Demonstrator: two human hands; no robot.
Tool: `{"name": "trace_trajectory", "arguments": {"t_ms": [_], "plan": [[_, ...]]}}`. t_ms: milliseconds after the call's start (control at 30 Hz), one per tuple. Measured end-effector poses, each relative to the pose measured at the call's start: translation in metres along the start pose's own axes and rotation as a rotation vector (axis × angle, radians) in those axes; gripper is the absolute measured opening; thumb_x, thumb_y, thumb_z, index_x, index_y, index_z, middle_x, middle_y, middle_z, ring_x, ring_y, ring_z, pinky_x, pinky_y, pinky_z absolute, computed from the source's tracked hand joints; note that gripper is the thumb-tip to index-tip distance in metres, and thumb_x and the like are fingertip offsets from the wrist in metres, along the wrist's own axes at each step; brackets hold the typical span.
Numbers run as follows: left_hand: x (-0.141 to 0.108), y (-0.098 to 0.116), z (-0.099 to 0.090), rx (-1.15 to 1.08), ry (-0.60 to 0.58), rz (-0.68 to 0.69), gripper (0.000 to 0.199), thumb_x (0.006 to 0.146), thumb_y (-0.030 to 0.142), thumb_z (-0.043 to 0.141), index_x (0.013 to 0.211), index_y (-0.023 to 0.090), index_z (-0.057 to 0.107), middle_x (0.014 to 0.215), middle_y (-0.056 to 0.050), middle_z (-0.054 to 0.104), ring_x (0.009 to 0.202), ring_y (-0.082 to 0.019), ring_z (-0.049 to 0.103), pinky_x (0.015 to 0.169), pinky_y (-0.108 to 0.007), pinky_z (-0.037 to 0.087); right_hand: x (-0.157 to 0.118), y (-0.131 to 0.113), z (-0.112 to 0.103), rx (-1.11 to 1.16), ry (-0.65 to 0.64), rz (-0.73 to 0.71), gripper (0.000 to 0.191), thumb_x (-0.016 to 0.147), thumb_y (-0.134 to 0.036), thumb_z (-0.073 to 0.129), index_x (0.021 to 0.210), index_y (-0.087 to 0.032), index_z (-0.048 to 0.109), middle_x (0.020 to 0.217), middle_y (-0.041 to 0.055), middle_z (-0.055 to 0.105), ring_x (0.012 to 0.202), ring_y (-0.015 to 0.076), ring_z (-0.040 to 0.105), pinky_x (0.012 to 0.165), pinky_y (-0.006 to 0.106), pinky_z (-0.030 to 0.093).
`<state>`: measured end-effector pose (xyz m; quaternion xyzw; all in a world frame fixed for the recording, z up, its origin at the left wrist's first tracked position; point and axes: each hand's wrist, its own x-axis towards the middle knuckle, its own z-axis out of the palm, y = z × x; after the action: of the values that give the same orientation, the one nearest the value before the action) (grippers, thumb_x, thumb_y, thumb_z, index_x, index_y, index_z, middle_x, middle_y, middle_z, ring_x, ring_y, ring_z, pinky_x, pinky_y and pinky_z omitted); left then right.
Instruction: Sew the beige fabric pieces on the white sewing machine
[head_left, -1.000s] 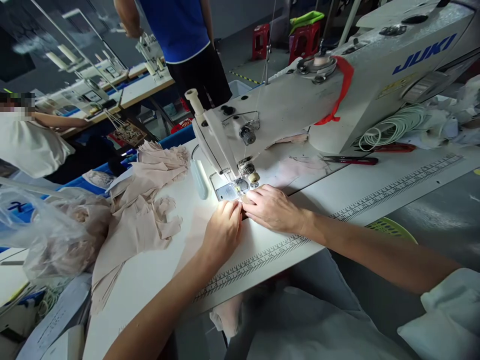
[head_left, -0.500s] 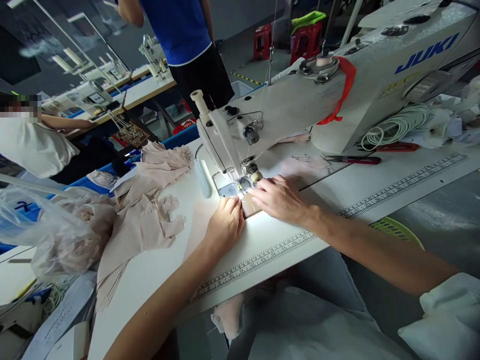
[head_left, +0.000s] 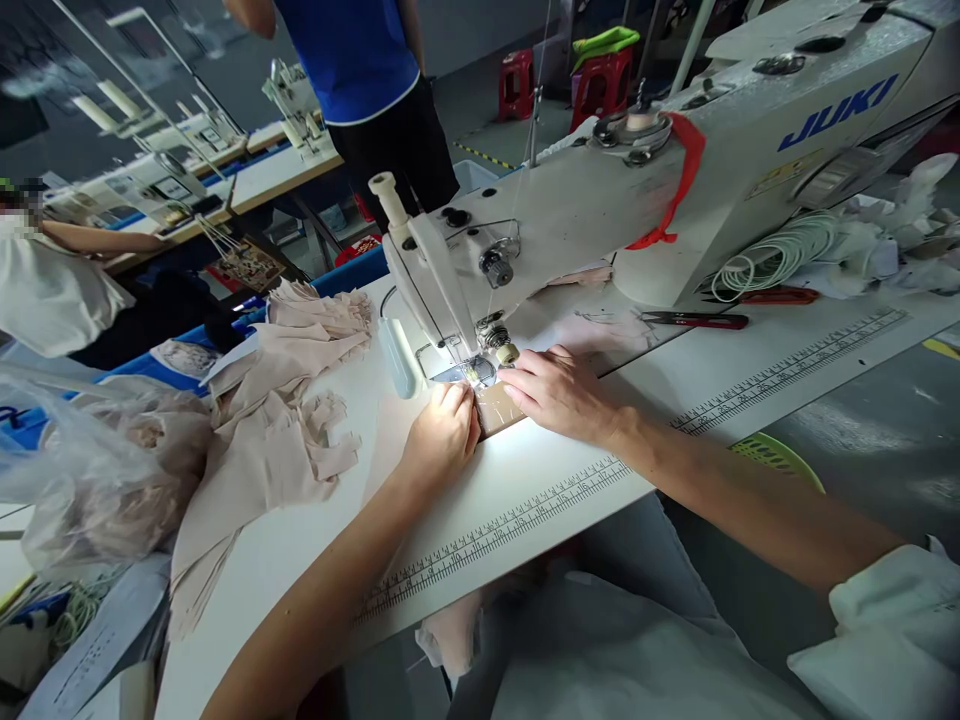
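A white JUKI sewing machine point(head_left: 555, 240) stands before me, its lit presser foot point(head_left: 480, 372) down by the needle plate. My left hand point(head_left: 442, 430) lies just left of the foot, fingers curled and pressed together on a thin pale pink fabric piece point(head_left: 386, 440). On the right, my right hand point(head_left: 559, 395) reaches in with its fingertips bunched close to the foot; whatever they pinch is hidden. Between both hands shows a tan patch point(head_left: 496, 408) with loose white threads.
Stacked pink fabric pieces point(head_left: 281, 440) lie left, beside a plastic bag point(head_left: 127, 480). Thread snips point(head_left: 694, 319) and coiled pale cord point(head_left: 776, 255) sit right of the machine. A printed ruler point(head_left: 517, 525) runs along the table's front. Two people point(head_left: 360, 60) are beyond.
The whole view has shifted slightly, so most things appear further left. My left hand has drawn a little away from my right, and more of the tan patch shows between them.
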<state>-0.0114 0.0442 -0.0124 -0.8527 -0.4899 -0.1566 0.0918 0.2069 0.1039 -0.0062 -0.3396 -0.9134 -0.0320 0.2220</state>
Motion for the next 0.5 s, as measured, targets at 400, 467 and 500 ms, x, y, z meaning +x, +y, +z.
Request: {"name": "trace_trajectory", "arguments": {"t_ms": [400,467,500], "plan": [[0.002,0.001,0.0,-0.002,-0.006,0.007,0.03,0.099,0.016,0.04,0.109,0.015,0.068,0.106,-0.017,0.069,0.098,-0.03,0.064,0.09,-0.046,0.058,0.033,0.012,0.002,0.272,-0.017,0.288,0.032,0.103,-0.029,0.043,0.086,-0.019,0.068,0.079,0.0065,0.072,0.067,0.0167,0.053,0.063,0.03,0.026],[0.002,0.0,0.0,-0.026,-0.007,0.0,0.03,0.099,0.016,0.04,0.11,0.016,0.068,0.106,-0.017,0.069,0.098,-0.03,0.064,0.089,-0.047,0.058,0.03,0.013,0.002,0.245,0.008,0.29,0.034,0.104,-0.031,0.043,0.085,-0.02,0.068,0.076,0.0062,0.071,0.065,0.0168,0.053,0.063,0.03,0.025],[0.002,0.0,0.0,-0.034,-0.007,-0.002,0.031,0.099,0.016,0.04,0.111,0.016,0.068,0.106,-0.016,0.069,0.098,-0.03,0.064,0.089,-0.047,0.058,0.028,0.012,0.002,0.244,0.017,0.285,0.034,0.105,-0.033,0.042,0.087,-0.02,0.068,0.075,0.0056,0.071,0.064,0.0167,0.053,0.063,0.03,0.025]]}}
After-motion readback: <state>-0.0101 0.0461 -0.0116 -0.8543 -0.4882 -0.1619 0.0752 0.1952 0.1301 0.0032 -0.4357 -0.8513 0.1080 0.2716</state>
